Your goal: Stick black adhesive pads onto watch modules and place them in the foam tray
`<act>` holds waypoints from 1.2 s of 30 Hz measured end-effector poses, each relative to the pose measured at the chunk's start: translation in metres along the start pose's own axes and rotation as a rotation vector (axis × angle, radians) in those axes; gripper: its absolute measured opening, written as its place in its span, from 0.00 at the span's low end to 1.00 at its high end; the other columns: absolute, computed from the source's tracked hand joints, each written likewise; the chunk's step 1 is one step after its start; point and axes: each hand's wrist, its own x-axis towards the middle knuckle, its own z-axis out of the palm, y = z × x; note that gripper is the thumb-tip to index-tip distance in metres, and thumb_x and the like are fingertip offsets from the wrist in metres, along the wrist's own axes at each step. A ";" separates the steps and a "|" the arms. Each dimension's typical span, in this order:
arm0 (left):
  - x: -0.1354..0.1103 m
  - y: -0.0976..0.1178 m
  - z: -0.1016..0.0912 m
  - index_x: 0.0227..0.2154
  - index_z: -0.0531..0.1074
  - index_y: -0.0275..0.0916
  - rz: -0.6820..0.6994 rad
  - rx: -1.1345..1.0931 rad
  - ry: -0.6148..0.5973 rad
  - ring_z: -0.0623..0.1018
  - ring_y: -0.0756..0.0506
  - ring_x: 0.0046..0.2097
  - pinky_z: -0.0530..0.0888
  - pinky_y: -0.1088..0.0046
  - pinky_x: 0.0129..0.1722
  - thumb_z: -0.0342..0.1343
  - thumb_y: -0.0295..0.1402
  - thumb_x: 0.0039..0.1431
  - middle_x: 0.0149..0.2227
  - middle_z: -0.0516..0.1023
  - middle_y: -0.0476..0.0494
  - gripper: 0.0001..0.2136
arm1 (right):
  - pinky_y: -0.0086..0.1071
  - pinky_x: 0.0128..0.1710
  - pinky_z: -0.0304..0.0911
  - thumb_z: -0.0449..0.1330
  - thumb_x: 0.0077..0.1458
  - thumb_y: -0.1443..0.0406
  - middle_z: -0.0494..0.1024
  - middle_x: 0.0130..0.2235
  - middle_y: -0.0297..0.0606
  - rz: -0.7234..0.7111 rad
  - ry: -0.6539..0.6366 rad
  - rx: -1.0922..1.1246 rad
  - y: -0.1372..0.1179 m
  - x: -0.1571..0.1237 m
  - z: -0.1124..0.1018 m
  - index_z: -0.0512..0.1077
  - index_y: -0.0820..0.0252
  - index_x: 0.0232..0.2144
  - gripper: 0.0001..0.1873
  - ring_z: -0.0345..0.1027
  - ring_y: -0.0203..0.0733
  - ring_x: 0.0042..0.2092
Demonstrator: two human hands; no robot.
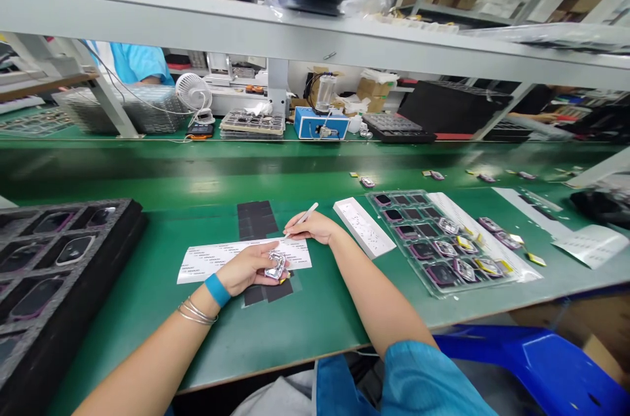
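Observation:
My left hand [247,267] is closed round a small silvery part [275,266], held just above a white label sheet [207,257] that lies on a dark mat [256,219] on the green bench. My right hand [311,227] pinches a thin white tool [305,216] whose lower tip touches the sheet's right end. A blue band and thin bangles sit on my left wrist.
A black foam tray [54,271] of parts fills the left. A clear tray [433,239] with several small parts lies right, beside a white strip [363,226]. More parts dot the far belt [315,166]. A person in blue works behind the shelf [140,63]. Blue bin [551,363] lower right.

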 end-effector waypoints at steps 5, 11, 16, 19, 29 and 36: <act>-0.001 0.000 0.000 0.60 0.53 0.32 0.004 -0.026 0.008 0.80 0.40 0.38 0.76 0.66 0.38 0.64 0.25 0.45 0.42 0.78 0.31 0.39 | 0.29 0.32 0.73 0.72 0.32 0.71 0.80 0.28 0.43 -0.021 0.047 0.047 0.002 -0.004 0.000 0.75 0.67 0.26 0.14 0.76 0.40 0.31; -0.009 0.004 0.003 0.42 0.70 0.31 0.163 -0.162 0.070 0.80 0.41 0.40 0.74 0.65 0.45 0.61 0.21 0.47 0.41 0.78 0.33 0.17 | 0.33 0.44 0.69 0.72 0.34 0.65 0.80 0.31 0.37 -0.254 0.146 0.258 0.000 -0.021 0.022 0.74 0.62 0.28 0.15 0.75 0.38 0.36; -0.017 0.013 0.008 0.40 0.70 0.35 0.446 -0.393 0.208 0.77 0.42 0.46 0.71 0.63 0.51 0.58 0.21 0.50 0.41 0.78 0.38 0.13 | 0.40 0.51 0.63 0.72 0.33 0.63 0.80 0.31 0.37 -0.450 0.162 0.401 0.002 -0.034 0.063 0.74 0.59 0.26 0.15 0.75 0.42 0.39; -0.017 0.012 0.008 0.46 0.68 0.36 0.531 -0.430 0.235 0.76 0.43 0.49 0.70 0.63 0.53 0.57 0.23 0.52 0.46 0.77 0.38 0.17 | 0.42 0.51 0.63 0.72 0.35 0.63 0.80 0.32 0.38 -0.471 0.211 0.382 0.010 -0.034 0.081 0.74 0.59 0.26 0.14 0.74 0.45 0.40; -0.013 0.008 0.009 0.48 0.69 0.35 0.572 -0.517 0.252 0.74 0.42 0.51 0.69 0.65 0.54 0.56 0.24 0.53 0.51 0.74 0.36 0.18 | 0.42 0.51 0.63 0.71 0.36 0.63 0.80 0.32 0.39 -0.499 0.275 0.370 0.019 -0.030 0.093 0.73 0.59 0.25 0.12 0.73 0.45 0.41; -0.012 0.008 0.009 0.47 0.71 0.35 0.566 -0.522 0.275 0.72 0.42 0.53 0.69 0.66 0.54 0.56 0.24 0.53 0.50 0.75 0.37 0.17 | 0.41 0.51 0.64 0.71 0.36 0.63 0.80 0.32 0.38 -0.493 0.253 0.385 0.021 -0.028 0.094 0.73 0.58 0.25 0.12 0.74 0.45 0.40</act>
